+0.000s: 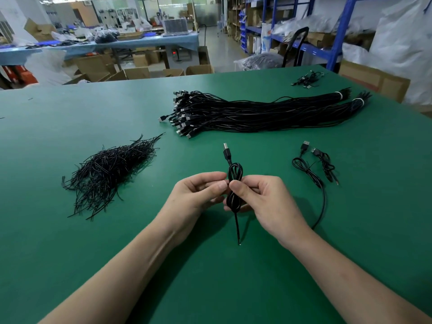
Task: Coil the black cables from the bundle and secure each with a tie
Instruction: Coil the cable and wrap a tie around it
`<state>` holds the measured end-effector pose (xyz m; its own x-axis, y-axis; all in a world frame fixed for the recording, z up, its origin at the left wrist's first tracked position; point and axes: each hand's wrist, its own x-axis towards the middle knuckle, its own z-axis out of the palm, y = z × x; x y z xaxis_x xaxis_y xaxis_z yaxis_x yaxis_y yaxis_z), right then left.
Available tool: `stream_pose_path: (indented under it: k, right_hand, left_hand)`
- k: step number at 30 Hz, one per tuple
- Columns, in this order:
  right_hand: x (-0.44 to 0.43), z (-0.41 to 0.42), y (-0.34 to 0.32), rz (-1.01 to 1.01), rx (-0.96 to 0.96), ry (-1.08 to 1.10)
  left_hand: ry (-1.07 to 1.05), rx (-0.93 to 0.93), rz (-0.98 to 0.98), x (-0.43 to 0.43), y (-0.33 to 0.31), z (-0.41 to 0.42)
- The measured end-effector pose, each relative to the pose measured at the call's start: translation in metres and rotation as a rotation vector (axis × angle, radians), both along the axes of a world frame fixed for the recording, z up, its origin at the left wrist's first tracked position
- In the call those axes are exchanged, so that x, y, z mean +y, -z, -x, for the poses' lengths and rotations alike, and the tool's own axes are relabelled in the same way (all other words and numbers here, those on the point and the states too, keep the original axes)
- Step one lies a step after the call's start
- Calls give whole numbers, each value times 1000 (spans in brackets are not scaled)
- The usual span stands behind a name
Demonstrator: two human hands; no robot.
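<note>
Black and coiled tight, the cable [235,176] is pinched at its waist by both my hands, left hand [198,191] and right hand [263,197] curled round it over the near tabletop [70,242]. I judge the tying step is in hand. Whether a tie is already on, I cannot tell. If not, I fetch one from the tie pile [107,176] at left.

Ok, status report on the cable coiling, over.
Grip: left hand and right hand both pinch the coiled cable mid-coil. Tie on it: cannot tell. Nothing blocks the bundle or tie pile.
</note>
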<state>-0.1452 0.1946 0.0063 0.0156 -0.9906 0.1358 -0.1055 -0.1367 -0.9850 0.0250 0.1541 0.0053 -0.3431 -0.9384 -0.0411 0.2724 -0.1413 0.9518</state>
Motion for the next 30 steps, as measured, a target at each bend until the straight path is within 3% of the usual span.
stream_pose_path:
  k: [7,12,30]
  right_hand:
    - [4,-3,0,15,173,11]
    - [5,-6,0,-42,1,-59]
    - [3,-8,4,-220,-244,-37]
  left_hand:
    - [136,-117,-73,-6,-5,-12]
    - [152,-70,-100,-5,-4,-13]
    - [101,79,-89,0,4,-2]
